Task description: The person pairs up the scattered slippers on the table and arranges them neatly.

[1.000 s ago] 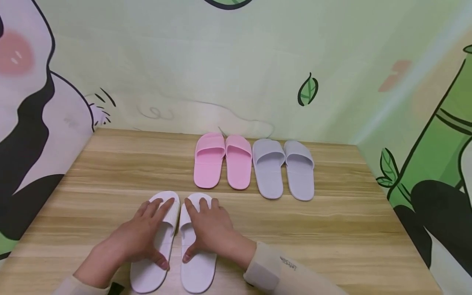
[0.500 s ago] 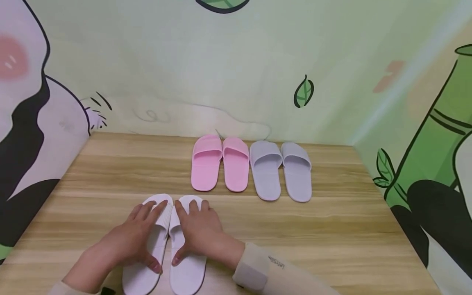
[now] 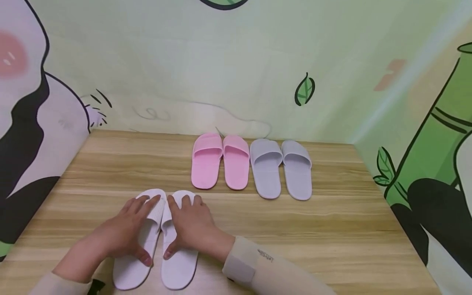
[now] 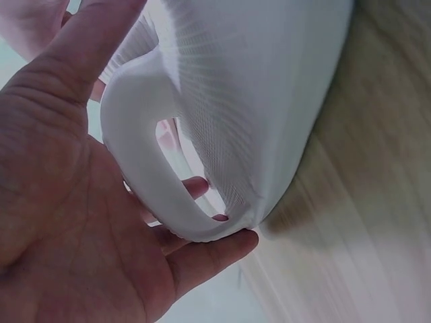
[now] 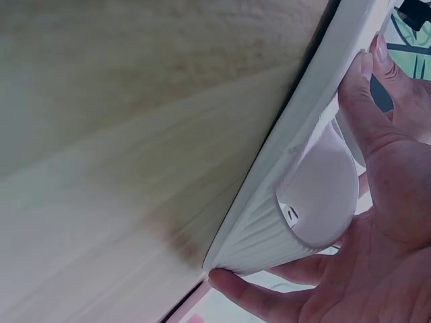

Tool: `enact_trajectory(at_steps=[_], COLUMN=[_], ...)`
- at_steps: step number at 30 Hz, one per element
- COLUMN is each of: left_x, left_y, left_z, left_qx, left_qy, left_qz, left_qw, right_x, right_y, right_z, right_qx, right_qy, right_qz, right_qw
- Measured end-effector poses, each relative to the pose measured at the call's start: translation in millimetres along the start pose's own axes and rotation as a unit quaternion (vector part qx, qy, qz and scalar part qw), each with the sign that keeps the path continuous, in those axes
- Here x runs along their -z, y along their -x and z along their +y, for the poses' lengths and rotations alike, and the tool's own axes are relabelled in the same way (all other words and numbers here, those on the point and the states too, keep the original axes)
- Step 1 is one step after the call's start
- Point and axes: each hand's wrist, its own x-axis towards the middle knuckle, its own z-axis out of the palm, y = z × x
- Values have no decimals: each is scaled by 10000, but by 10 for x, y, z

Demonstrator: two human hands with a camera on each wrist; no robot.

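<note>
Two white slippers stand side by side on the wood-grain surface, toes toward the back wall. My left hand [image 3: 123, 233] grips the left white slipper [image 3: 129, 272], its thumb at the inner sole edge and its fingers over the strap. The right white slipper [image 3: 178, 270] is held by my right hand [image 3: 191, 225], whose fingers spread over the strap toward the toe. Seen from the left wrist, fingers reach across the white strap [image 4: 138, 134]. In the right wrist view, the thumb touches the sole's side edge [image 5: 296, 148] and one fingertip touches near the toe.
Against the back wall stands a pair of pink slippers [image 3: 205, 170]. Right beside it is a pair of grey slippers [image 3: 267, 178]. The wood-grain surface [image 3: 332, 237] meets walls painted with cartoon leaves and bamboo [image 3: 442, 127].
Both hands have shifted left together with the white slippers. The two slippers moved as a pair and stay close together. The pink and grey pairs have kept their places; the view has shifted slightly.
</note>
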Motion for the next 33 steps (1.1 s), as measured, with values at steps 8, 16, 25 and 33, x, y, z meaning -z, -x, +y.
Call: enact_trajectory(at_steps=[8, 16, 25, 33], left_x=[52, 85, 136, 123], left_y=[-11, -36, -67, -66], left_z=[-104, -199, -278, -272], left_qx=[-49, -70, -129, 10], left_qy=[14, 17, 55, 175], left_qz=[21, -46, -98, -90], left_qw=[10000, 10000, 9999, 9998], right_x=[16, 37, 53, 46], right_y=[-117, -192, -247, -225], right_z=[-74, -123, -132, -133], right_qx=[-46, -104, -52, -59], right_qy=[8, -5, -99, -235], right_qz=[-97, -134, -130, -18], right_qw=[9999, 9999, 9999, 9997])
